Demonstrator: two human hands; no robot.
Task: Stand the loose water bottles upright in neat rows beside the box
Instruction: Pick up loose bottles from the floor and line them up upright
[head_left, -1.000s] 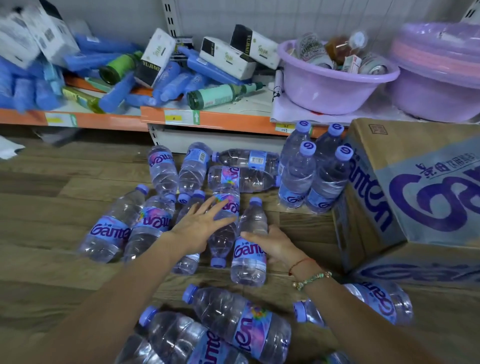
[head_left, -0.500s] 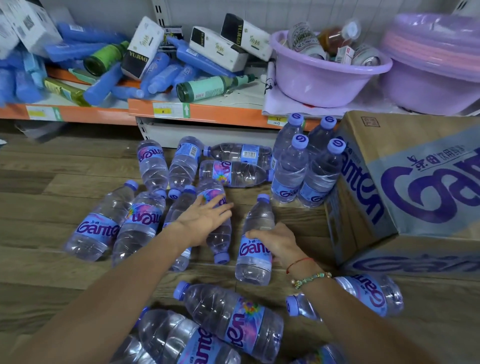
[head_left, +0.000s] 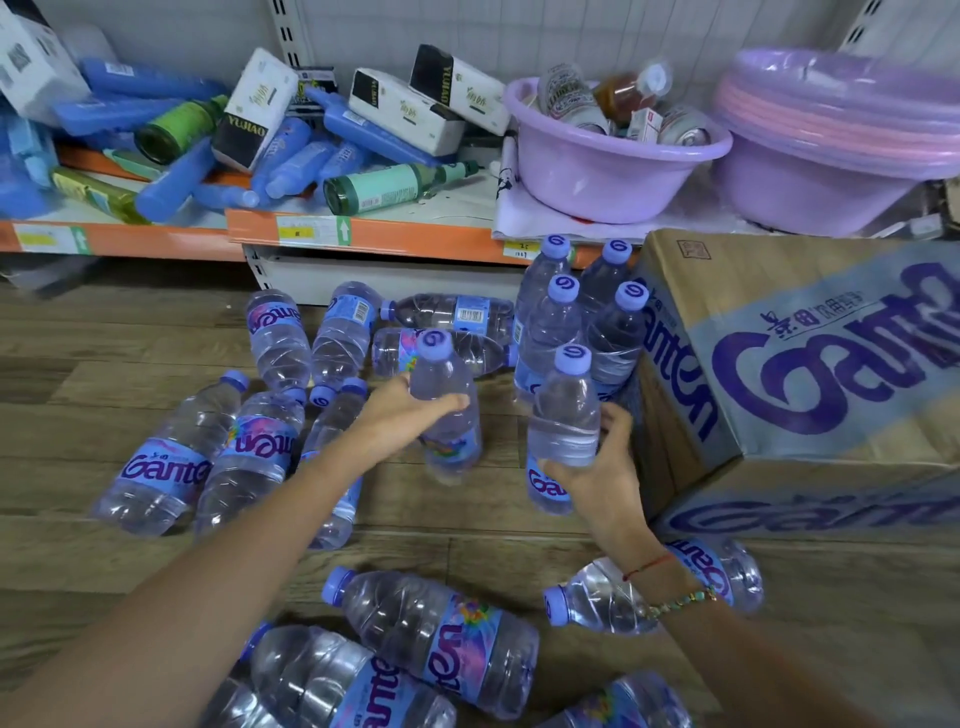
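My left hand (head_left: 397, 415) grips a clear water bottle (head_left: 447, 415) with a purple cap, held upright above the wooden floor. In my right hand (head_left: 597, 467) is a second upright bottle (head_left: 563, 415), close to the cardboard Ganten box (head_left: 805, 364). Several bottles (head_left: 576, 317) stand in a tight group against the box's left side, just behind the right-hand bottle. Loose bottles lie flat on the floor: several at the left (head_left: 171, 462), two by the shelf base (head_left: 452, 314), and several near me (head_left: 436, 634).
A low shelf with an orange edge (head_left: 363, 234) runs along the back, piled with blue bottles, green bottles and white cartons. Two purple basins (head_left: 613, 156) sit on it at the right. Bare floor (head_left: 104, 353) shows at the left.
Both hands have lifted their bottles from lying on the floor to upright. The right-hand bottle has moved toward the standing group by the box.
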